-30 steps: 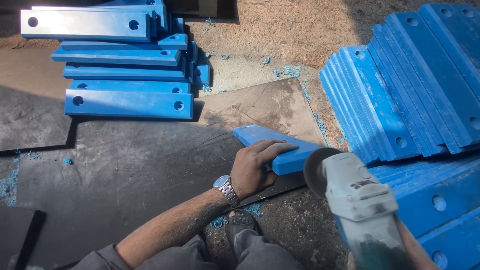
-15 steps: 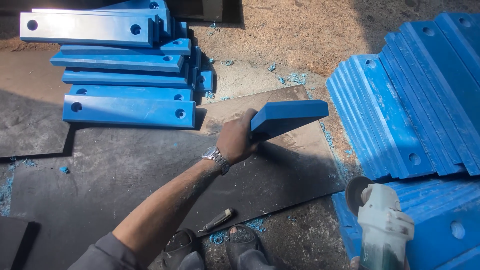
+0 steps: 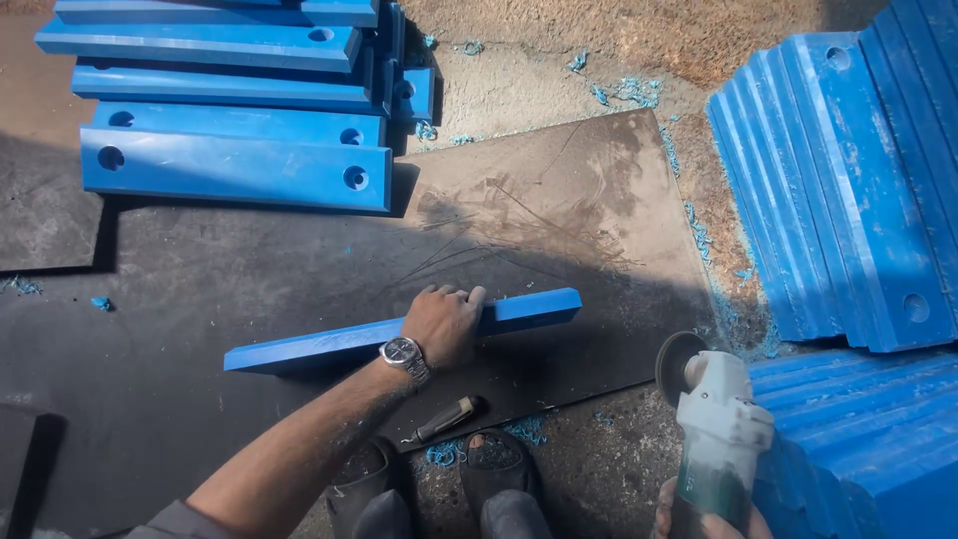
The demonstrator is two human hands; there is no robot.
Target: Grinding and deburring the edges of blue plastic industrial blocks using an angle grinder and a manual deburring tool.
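- The left hand [image 3: 442, 324] lay across the middle of a long blue plastic bar [image 3: 399, 334], fingers curled over its far edge and the grip closed on it, pressing it down onto the dark sheet [image 3: 249, 269] spread over the floor.
- The bar lay flat near the centre of view, one end pointing towards 3 o'clock and the other towards 8 o'clock, its upper face smooth and matte.
- The right hand [image 3: 704, 519] showed only at the bottom edge, at 5 o'clock, wrapped around the body of a grey-white angle grinder [image 3: 714, 429]; its grip was clamped on the tool, whose disc [image 3: 677, 364] was held up, clear of the bar.
- As a judgement: the bar was set down but the disc was not on it yet, so work on this piece looked barely begun.
- At 11 o'clock a stack of similar blue bars [image 3: 235, 170] with round holes near their ends lay neatly layered.
- At 2 to 4 o'clock a larger heap of blue bars [image 3: 848, 200] leaned edge to edge.
- Blue shavings [image 3: 624, 92] were scattered on the sandy ground at 1 o'clock and near the shoes [image 3: 429, 479] at 6 o'clock.
- A small hand tool [image 3: 444, 419] with a dark handle lay just below the wrist, beside a metal wristwatch [image 3: 404, 351].
- The dark sheet was scuffed with pale scratches near 12 o'clock.
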